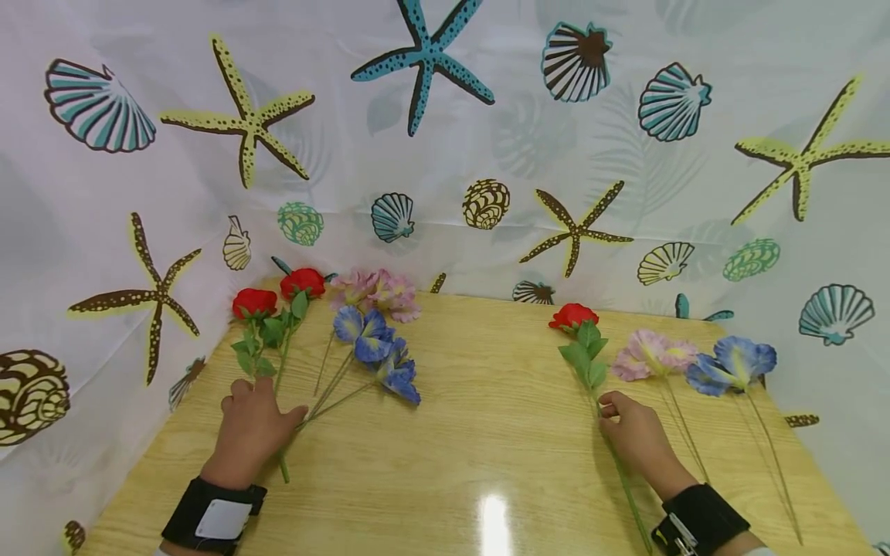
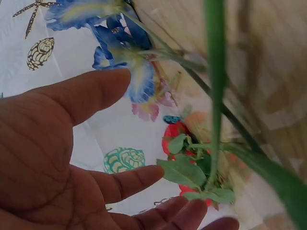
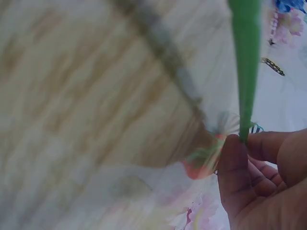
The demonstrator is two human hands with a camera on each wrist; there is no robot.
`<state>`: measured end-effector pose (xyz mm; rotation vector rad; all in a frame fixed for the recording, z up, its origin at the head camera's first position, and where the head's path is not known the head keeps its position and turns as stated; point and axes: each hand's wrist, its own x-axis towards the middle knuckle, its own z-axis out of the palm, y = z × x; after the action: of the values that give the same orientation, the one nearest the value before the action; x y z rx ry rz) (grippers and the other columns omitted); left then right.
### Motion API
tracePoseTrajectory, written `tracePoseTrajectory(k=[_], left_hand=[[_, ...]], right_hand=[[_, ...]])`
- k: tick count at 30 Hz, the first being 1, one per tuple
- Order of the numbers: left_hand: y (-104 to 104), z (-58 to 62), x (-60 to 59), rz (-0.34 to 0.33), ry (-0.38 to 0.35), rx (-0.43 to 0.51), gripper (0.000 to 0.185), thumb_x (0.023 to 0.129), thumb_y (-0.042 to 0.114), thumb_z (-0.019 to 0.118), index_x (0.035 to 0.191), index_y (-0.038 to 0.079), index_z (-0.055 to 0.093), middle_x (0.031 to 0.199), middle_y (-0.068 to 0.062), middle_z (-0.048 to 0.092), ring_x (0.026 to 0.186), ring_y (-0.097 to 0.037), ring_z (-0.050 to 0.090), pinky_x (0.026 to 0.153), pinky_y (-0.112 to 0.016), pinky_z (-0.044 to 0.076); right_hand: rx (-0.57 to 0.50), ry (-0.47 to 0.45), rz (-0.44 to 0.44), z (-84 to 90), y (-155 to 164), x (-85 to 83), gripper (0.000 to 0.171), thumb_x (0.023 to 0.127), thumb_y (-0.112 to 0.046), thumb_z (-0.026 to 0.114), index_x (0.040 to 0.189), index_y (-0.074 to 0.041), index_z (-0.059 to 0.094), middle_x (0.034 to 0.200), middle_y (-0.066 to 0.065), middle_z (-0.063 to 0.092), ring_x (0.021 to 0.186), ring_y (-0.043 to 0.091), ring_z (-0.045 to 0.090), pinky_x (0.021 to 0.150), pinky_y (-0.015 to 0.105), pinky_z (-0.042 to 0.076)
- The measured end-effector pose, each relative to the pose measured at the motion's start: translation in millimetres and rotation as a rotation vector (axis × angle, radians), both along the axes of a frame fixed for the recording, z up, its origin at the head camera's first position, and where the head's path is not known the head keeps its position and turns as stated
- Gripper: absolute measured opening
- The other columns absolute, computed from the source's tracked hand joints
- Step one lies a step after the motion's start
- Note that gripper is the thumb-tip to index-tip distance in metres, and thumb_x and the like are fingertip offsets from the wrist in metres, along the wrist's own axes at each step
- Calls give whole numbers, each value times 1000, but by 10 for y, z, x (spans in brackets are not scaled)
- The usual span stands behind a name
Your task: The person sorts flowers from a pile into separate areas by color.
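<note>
While my right hand (image 1: pixel 636 436) pinches the green stem of the single red fabric rose (image 1: pixel 574 316) at the wood-grain table (image 1: pixel 487 432) right side, I keep the pinch low, lift w/o snagging the pink flower (image 1: pixel 652 354) beside it. Left hand (image 1: pixel 250 428) rests, fingers spread, on the left bunch's stems (image 1: pixel 327 394).

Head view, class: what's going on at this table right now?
A person is sorting artificial flowers on a wooden table. The right hand pinches the green stem of a single red rose, which lies beside a pink flower and a blue flower. The left hand rests, fingers spread, on the stems of a bigger pile of red, pink and blue flowers.
</note>
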<state>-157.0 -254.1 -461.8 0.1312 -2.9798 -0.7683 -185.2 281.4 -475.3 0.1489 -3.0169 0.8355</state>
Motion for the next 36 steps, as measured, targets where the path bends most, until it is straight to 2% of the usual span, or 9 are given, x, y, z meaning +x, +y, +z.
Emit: tracePoseTrajectory(k=[5,12,19,22,24,26,29,32,36], left_hand=[[-107,-22,0,-7,-38,-22,78,87,31,73,128,-25,37,119,-51,29,109,-68,32,90,-70,31],[-168,-15,-48,-40,-81,-37,91,88,35,72,138,-25,25,135,-57,10,124,-74,14,100,-75,20],[-269,-37,-84,-49,-151,-66,85,90,35,69,135,-26,32,124,-54,30,113,-71,32,92,-73,32],[-324,-50,-96,-46,-178,-78,73,91,32,67,126,-26,42,112,-49,40,103,-65,44,84,-66,42],[-351,-66,-96,-57,-185,-85,64,90,29,68,117,-26,48,104,-44,45,96,-58,50,77,-61,47],[-370,-78,-98,-65,-186,-85,58,89,25,69,114,-24,51,101,-40,48,93,-53,52,72,-58,49],[-376,-96,-94,-73,-180,-89,51,88,21,70,110,-21,53,97,-36,51,92,-50,53,70,-55,49],[-359,-97,-90,-67,-172,-89,48,88,19,70,108,-20,54,95,-34,51,89,-47,54,68,-53,49],[-347,-75,-79,-68,-185,-93,42,88,18,71,104,-18,56,88,-28,56,81,-41,58,64,-50,49]], right_hand=[[3,-59,0,-15,-6,-11,41,93,-5,63,130,10,53,108,24,67,93,39,66,72,46,53],[27,-108,-44,56,74,42,51,96,-19,60,137,8,48,123,31,60,98,41,65,72,47,51],[68,-115,-58,161,267,136,55,101,-26,53,143,8,43,128,34,55,109,49,58,73,51,52],[36,-137,-60,218,354,185,58,102,-27,53,147,6,38,96,33,64,70,37,61,55,42,47],[21,-131,-59,252,410,223,60,102,-28,54,148,5,37,95,33,64,50,24,48,48,37,40],[10,-131,-62,271,457,249,62,102,-31,54,149,5,36,101,35,63,44,17,37,47,36,36],[40,-104,-57,284,524,282,65,103,-38,54,147,6,38,137,40,44,68,35,62,59,44,48],[63,-105,-59,277,579,304,66,103,-42,52,147,7,39,143,40,37,104,52,58,71,52,51],[61,-99,-58,260,609,336,63,103,-38,52,145,7,41,142,40,37,105,53,58,70,51,51]])
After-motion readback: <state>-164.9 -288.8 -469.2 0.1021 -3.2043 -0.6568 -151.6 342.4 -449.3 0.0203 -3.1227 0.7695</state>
